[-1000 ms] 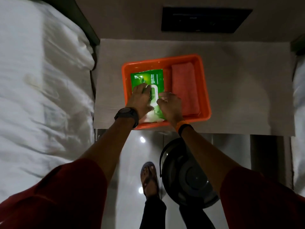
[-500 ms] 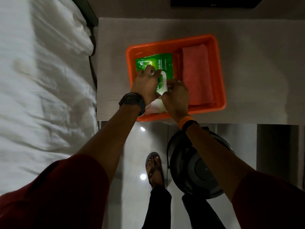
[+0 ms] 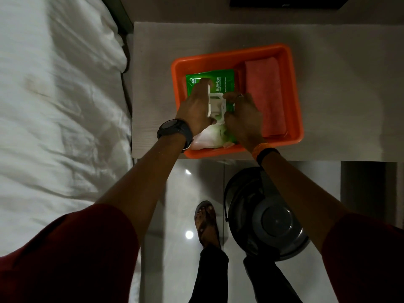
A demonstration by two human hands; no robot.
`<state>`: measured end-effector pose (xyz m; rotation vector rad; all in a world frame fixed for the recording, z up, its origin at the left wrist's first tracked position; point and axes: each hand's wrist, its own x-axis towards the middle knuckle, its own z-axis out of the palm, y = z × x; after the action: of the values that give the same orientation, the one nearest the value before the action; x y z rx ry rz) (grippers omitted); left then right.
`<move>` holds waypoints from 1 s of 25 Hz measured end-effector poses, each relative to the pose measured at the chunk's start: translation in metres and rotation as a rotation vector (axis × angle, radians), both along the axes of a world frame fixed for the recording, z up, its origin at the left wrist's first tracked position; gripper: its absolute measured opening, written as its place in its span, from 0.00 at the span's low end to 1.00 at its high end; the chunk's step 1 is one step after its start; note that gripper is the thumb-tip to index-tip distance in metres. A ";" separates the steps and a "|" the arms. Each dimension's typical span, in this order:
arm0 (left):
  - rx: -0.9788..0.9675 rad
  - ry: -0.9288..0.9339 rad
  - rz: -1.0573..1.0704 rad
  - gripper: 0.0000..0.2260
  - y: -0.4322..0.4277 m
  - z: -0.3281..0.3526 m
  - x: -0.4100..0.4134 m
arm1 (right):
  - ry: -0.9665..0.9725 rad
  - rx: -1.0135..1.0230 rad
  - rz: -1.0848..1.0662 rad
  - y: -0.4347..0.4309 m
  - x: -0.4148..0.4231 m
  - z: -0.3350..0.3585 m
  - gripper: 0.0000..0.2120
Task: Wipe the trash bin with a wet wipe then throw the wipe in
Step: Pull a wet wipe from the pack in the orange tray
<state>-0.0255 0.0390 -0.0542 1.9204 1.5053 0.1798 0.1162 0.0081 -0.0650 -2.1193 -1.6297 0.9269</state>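
A green wet wipe pack [image 3: 218,80] lies in the left half of an orange tray [image 3: 294,92] on a low grey table. Its white flip lid [image 3: 215,106] stands raised. My left hand [image 3: 196,108] presses on the pack and holds the lid's left side. My right hand [image 3: 243,114] rests on the pack's right side with fingertips at the lid opening. No pulled-out wipe shows. The dark grey round trash bin [image 3: 269,217] with its lid on stands on the floor below the table's front edge, under my right forearm.
A folded pink cloth [image 3: 265,92] fills the tray's right half. A bed with a white sheet [image 3: 56,106] runs along the left. My sandalled foot [image 3: 206,221] stands on the glossy tiled floor beside the bin. A dark panel [image 3: 284,2] is at the top.
The white lid of the pack has been flipped up between my hands. The view has shifted slightly, so tray and bin sit a little lower and further right.
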 end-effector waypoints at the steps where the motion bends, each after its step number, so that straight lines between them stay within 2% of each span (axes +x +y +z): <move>1: -0.038 -0.067 0.044 0.38 0.000 0.001 -0.001 | -0.027 -0.005 0.018 0.003 0.003 -0.003 0.23; 4: -0.109 -0.164 0.123 0.33 -0.003 0.001 0.000 | -0.156 0.015 0.206 0.009 -0.001 -0.011 0.28; 6: -0.148 -0.210 0.162 0.32 -0.005 0.001 0.001 | -0.185 0.054 0.256 0.012 -0.003 -0.013 0.24; 9: -0.147 -0.267 0.186 0.32 -0.007 0.000 -0.002 | -0.118 0.119 0.185 0.011 -0.001 -0.014 0.15; 11: -0.104 -0.255 0.191 0.33 -0.009 0.001 -0.003 | -0.048 0.150 0.046 0.010 0.000 -0.010 0.13; 14: 0.010 -0.070 0.090 0.35 -0.023 0.001 -0.001 | 0.245 0.138 -0.291 0.007 0.011 0.004 0.12; 17: 0.069 0.187 -0.154 0.26 -0.043 0.001 0.005 | 0.608 0.046 -0.550 -0.011 0.025 0.023 0.12; 20: 0.031 0.301 -0.182 0.22 -0.055 -0.002 0.014 | 0.733 -0.028 -0.637 -0.036 0.031 0.036 0.10; 24: 0.071 0.442 -0.212 0.14 -0.057 0.001 0.027 | 0.999 -0.014 -0.723 -0.076 0.046 0.049 0.04; 25: 0.051 0.447 -0.219 0.13 -0.055 0.004 0.029 | 1.031 -0.014 -0.708 -0.088 0.051 0.050 0.05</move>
<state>0.0034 -0.0161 -0.0504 2.2518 1.5569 -0.3334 0.1673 -0.0799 -0.0150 -1.5294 -0.3357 1.3804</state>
